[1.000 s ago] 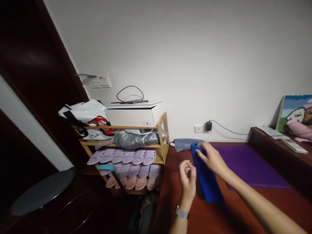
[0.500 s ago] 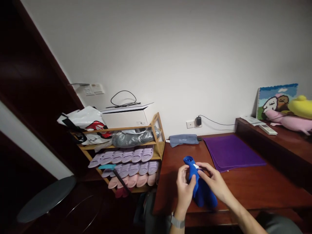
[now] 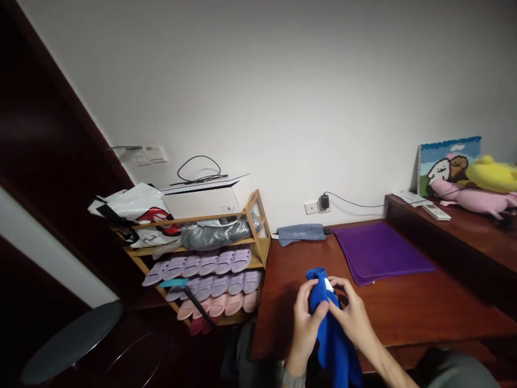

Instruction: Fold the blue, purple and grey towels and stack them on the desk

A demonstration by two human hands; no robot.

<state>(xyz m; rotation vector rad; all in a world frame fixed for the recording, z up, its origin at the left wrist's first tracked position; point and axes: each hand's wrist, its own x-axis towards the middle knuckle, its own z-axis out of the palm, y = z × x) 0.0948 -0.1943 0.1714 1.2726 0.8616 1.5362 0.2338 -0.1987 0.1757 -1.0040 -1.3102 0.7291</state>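
Red-brown wooden table (image 3: 404,312) below: left fingers (image 3: 305,291) and right fingers (image 3: 343,283), nearly closed, pinch the long bright-blue cloth (image 3: 336,345) between them — its loose length beneath. Best keep both pinches level, layers snug — edges aligned.

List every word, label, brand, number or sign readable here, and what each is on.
No text reads clearly.
Grey-blue cloth: pale lettering, too blurred to read.
White bag: dark lettering, too small to read.
White box: fine print and a square code, too small to read.
Blue cloth: white tag, no writing can be made out.
Remote: any markings too small to read.
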